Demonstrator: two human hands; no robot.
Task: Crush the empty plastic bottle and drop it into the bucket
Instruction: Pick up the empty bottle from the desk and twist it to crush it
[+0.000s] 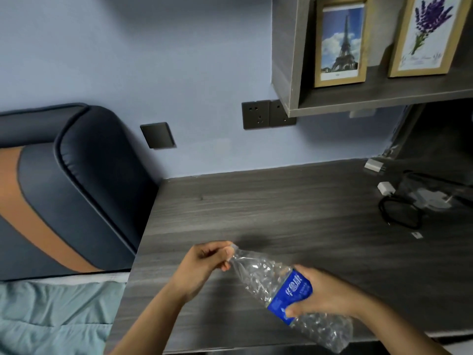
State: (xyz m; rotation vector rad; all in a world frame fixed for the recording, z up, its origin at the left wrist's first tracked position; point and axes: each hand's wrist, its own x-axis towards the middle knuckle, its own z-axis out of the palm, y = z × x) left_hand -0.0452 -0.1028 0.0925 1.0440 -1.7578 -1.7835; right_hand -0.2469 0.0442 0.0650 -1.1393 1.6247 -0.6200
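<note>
1. Bottle (266,280), crumpled, hangs over the surface (281,206); no bucket shows.
2. Right hand (325,293) wraps its label; left hand (207,262) pinches the neck.
3. Squeezing harder should flatten it.

The bottle (258,274) is clear crinkled plastic with a bright blue label (290,294) and white lettering. The desk (281,206) is dark grey woodgrain, and the wall (153,60) is pale blue-lilac. The headboard (76,175) is navy with an orange-tan stripe. The bedsheet (51,316) is mint green. Tan frames hold an Eiffel Tower print (340,42) and purple lavender print (427,32).
</note>
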